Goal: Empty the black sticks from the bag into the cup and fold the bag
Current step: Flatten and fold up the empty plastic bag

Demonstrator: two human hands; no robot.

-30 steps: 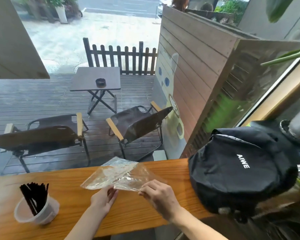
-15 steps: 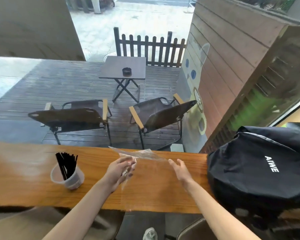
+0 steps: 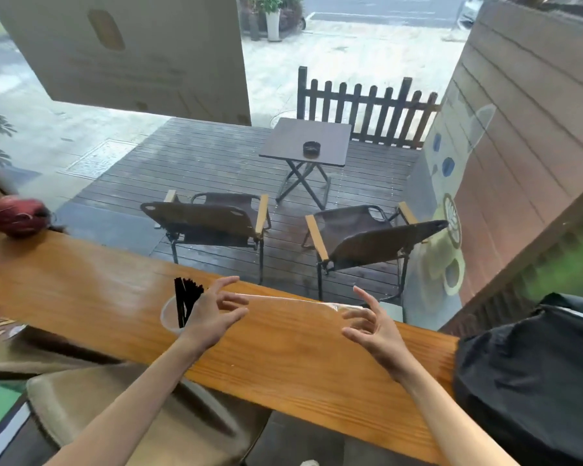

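Observation:
The clear plastic bag (image 3: 293, 302) lies flat and empty on the wooden counter (image 3: 283, 361), hard to see against the wood. My left hand (image 3: 216, 312) hovers at its left end and my right hand (image 3: 371, 326) at its right end. Both have spread, loosely curled fingers, and no grip on the bag is visible. The translucent cup (image 3: 169, 319) stands just left of my left hand, which partly covers it. The black sticks (image 3: 185, 297) stand upright inside it.
A black backpack (image 3: 535, 381) fills the counter's right end, close to my right forearm. A dark red round object (image 3: 14, 215) sits at the far left. A window pane runs along the counter's far edge. A padded stool (image 3: 132, 418) stands below the near edge.
The bag, held up off the counter a second ago, now lies flat on it. My hands have moved apart to its two ends and opened. The view has shifted left.

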